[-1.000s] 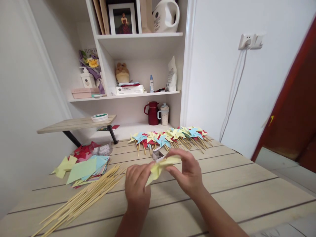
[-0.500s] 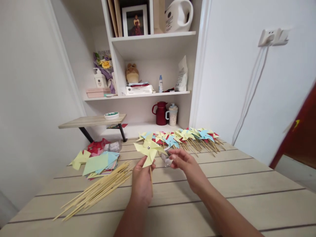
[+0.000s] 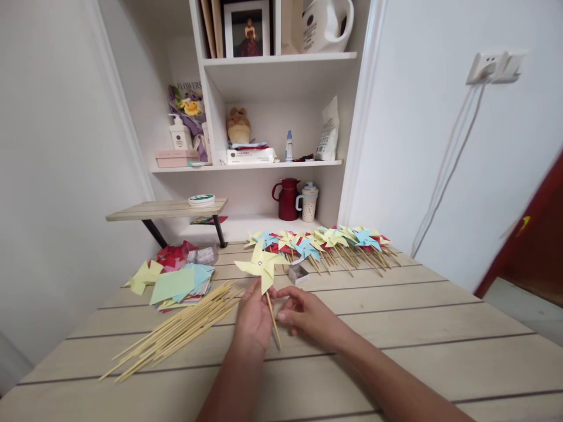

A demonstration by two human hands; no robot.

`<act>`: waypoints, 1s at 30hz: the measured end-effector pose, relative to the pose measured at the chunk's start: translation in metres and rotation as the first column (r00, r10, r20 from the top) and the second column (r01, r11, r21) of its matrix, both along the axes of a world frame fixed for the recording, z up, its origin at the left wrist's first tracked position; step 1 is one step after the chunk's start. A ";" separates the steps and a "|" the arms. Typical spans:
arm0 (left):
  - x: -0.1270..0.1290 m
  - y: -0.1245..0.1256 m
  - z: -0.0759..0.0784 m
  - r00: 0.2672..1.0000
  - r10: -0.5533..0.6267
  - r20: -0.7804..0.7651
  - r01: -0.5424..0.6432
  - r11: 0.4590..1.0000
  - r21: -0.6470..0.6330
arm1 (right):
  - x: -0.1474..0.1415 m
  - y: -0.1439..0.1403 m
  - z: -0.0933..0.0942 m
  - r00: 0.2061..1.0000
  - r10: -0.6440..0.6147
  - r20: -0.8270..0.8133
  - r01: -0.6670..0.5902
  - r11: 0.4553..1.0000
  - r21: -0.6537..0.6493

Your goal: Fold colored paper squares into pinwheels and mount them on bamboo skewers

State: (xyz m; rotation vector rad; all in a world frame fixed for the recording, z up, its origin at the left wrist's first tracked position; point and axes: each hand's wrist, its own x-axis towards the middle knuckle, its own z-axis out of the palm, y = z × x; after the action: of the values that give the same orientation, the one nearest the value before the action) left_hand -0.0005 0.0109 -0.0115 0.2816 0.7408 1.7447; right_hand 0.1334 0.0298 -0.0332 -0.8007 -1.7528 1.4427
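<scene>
A pale yellow paper pinwheel (image 3: pixel 267 271) with a silver pin at its centre stands upright on a thin wooden stick (image 3: pixel 274 326). My left hand (image 3: pixel 254 319) is closed around the stick just below the paper blades, which hide some of its fingertips. To the right of the stick is my right hand (image 3: pixel 310 315), its thumb and index finger apart and pointing toward the left fingertips. I see nothing in the right hand. Beyond it lies a small clear box (image 3: pixel 298 274).
Several finished pinwheels (image 3: pixel 332 237) lie in a row at the back right. On the left are loose bamboo sticks (image 3: pixel 176 331), stacked coloured paper (image 3: pixel 176 284), red paper pieces (image 3: pixel 173 255) and another clear box (image 3: pixel 204 255). A small raised stand (image 3: pixel 153 210) rises behind them.
My right hand has moved left and down from the small clear box to the pinwheel stick. The pinwheel has shifted slightly left and its stick tilts more.
</scene>
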 end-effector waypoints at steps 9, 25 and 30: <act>0.001 0.001 0.004 0.996 0.063 0.060 -0.060 0.997 -0.048 | -0.010 -0.009 -0.007 0.961 0.084 0.262 -0.059 0.993 -0.103; 0.000 -0.004 0.005 0.982 -0.038 -0.185 0.029 0.998 -0.046 | -0.004 0.000 0.007 0.987 -0.148 0.055 0.150 0.988 -0.036; 0.000 -0.005 0.006 0.971 -0.029 -0.238 0.012 0.997 -0.071 | 0.016 0.017 0.016 0.962 -0.269 0.041 0.264 0.960 0.090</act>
State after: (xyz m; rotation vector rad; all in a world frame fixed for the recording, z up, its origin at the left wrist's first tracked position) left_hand -0.0003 0.0054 -0.0057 0.4563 0.9670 1.6793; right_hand 0.1499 0.0468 -0.0171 -0.9962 -1.6594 1.1713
